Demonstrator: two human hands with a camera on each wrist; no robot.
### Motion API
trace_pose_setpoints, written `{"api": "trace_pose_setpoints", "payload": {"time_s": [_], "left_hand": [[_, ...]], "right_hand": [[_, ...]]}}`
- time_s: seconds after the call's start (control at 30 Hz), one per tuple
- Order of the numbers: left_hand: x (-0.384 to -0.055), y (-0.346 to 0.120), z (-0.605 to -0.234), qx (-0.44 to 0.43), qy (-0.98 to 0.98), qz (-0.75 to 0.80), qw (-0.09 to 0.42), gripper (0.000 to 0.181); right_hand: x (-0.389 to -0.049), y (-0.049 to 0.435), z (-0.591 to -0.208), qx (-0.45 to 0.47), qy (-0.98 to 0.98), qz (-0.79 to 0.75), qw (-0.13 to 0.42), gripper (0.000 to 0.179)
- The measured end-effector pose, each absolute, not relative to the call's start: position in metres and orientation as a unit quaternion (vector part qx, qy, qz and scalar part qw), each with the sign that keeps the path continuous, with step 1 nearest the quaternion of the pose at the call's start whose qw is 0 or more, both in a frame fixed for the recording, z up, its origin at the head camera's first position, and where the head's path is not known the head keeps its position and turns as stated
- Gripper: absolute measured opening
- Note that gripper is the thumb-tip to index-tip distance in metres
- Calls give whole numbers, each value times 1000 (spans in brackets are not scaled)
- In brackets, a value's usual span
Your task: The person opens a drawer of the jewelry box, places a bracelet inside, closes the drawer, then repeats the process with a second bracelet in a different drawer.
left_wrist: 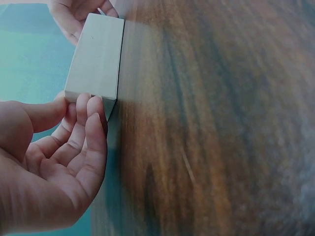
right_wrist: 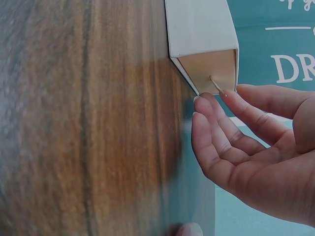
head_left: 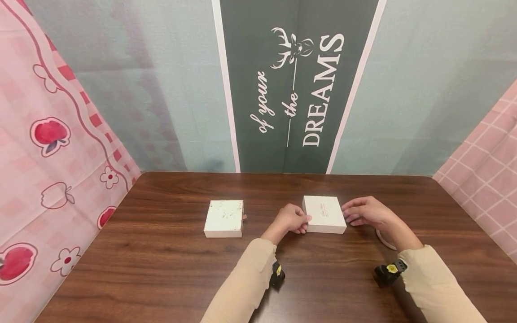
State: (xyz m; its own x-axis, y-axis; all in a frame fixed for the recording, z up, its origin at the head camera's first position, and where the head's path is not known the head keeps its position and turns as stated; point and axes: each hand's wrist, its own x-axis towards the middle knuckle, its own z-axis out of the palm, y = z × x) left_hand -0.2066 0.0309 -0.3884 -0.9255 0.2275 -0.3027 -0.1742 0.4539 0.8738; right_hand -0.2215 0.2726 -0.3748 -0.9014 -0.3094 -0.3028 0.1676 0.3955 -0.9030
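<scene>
A flat white drawer box [head_left: 324, 214] with small print on its lid lies on the table. My left hand [head_left: 291, 218] holds its left end, thumb on the upper edge and curled fingers against the end face. At the other end is my right hand [head_left: 369, 211], fingers loosely bent. In the right wrist view, a thin ribbon tab [right_wrist: 215, 84] sticks out of the beige end face. The right index fingertip touches this tab, and the thumb tip lies by the box's upper edge. The left wrist view shows the box's long white side [left_wrist: 96, 56] between both hands.
A second white box [head_left: 224, 218], speckled on top, with a small brownish tab on its right side, lies to the left on the wooden table [head_left: 161, 269]. Beneath my right wrist, a pale round rim [head_left: 383, 241] is partly hidden. Printed cloths hang behind and at both sides.
</scene>
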Motion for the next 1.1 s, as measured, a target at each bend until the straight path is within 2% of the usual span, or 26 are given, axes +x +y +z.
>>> {"api": "trace_pose_setpoints", "payload": {"time_s": [1.1], "left_hand": [[-206, 31, -389, 13, 820, 534, 205, 25]], "right_hand": [[-226, 272, -383, -35, 795, -566, 215, 22]]}}
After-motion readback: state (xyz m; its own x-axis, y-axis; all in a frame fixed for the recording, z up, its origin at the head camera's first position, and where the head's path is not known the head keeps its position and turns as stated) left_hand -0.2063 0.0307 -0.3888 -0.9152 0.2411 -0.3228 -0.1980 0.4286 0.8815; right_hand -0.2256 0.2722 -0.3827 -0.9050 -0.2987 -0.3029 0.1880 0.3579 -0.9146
